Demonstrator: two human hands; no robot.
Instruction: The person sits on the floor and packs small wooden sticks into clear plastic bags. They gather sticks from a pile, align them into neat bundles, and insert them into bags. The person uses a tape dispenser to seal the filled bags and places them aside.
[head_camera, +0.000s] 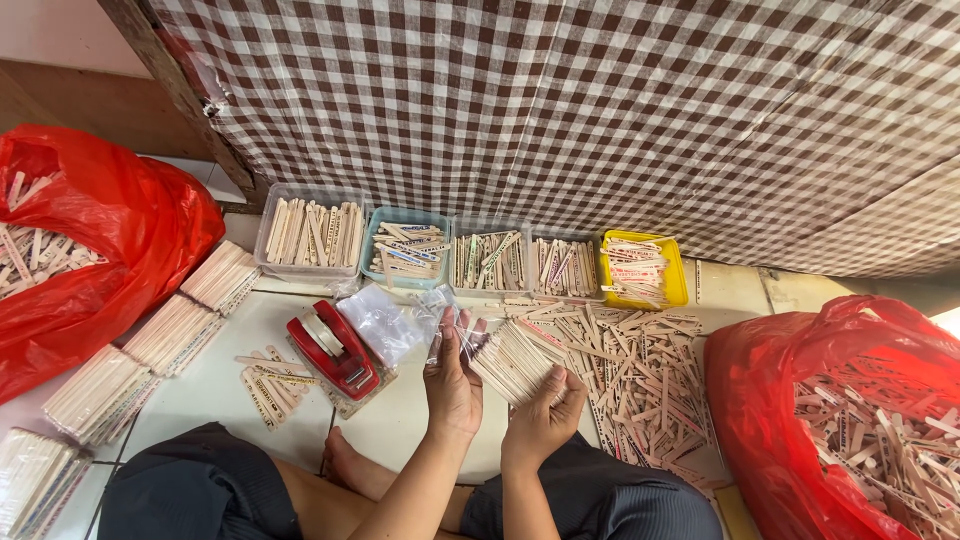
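- While the right hand (541, 415) closes its grip round a squared-off bundle of flat pale wooden sticks (515, 358), the left hand (452, 385) pinches a small clear plastic bag (447, 318) open at the bundle's far end; bundle and bag are held just above the white tiled floor (415, 420), in front of the person's crossed legs.
- Judged done: bagged stacks of sticks (170, 335) lie in a row along the left, running toward the near left corner.
- Judged left: a wide loose heap of sticks (640, 380) spreads just right of the hands, and two red plastic sacks (850, 420) at either side hold many more, so much remains.
- Near the hands: a red tape dispenser (335, 350) and a pile of empty clear bags (385, 325) to the left.
- Edges: a row of shallow plastic trays (470, 260) of sorted sticks stands against the brown checked cloth (600, 110) at the back.
- Open room is tight: bare tile shows only between dispenser and hands, hemmed by knees, heap and trays.
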